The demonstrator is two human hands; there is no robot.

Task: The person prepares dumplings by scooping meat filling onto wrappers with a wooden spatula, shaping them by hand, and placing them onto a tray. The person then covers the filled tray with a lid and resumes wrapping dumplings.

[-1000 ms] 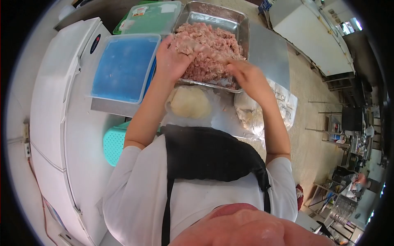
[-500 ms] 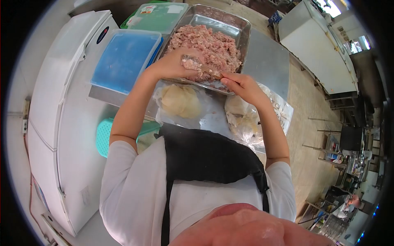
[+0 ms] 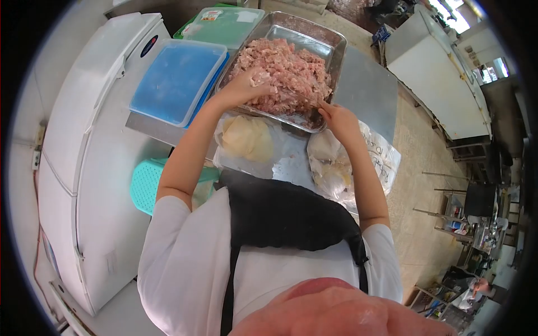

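Observation:
My left hand (image 3: 241, 91) is cupped over the near left part of the meat tray. In it lies a pale dumpling wrapper with a dab of meat (image 3: 259, 78), partly hidden by the fingers. My right hand (image 3: 338, 119) pinches a thin utensil at the tray's near right corner; its far end is lost against the meat. Pink minced meat (image 3: 286, 70) fills much of the deep metal tray (image 3: 337, 42). Just below the tray, a stack of thin round wrappers (image 3: 246, 137) rests on clear plastic.
Blue-lidded (image 3: 174, 81) and green-lidded (image 3: 224, 25) containers stand left of the tray. A plastic bag with pale contents (image 3: 330, 162) lies near my right forearm. A turquoise perforated stool (image 3: 147, 187) is beside the metal table (image 3: 367, 84). A white freezer (image 3: 112, 168) stands at left.
My right hand has moved right and slightly away from my left, taking the utensil from the left palm toward the tray corner. The left hand has shifted slightly and its fingers have curled.

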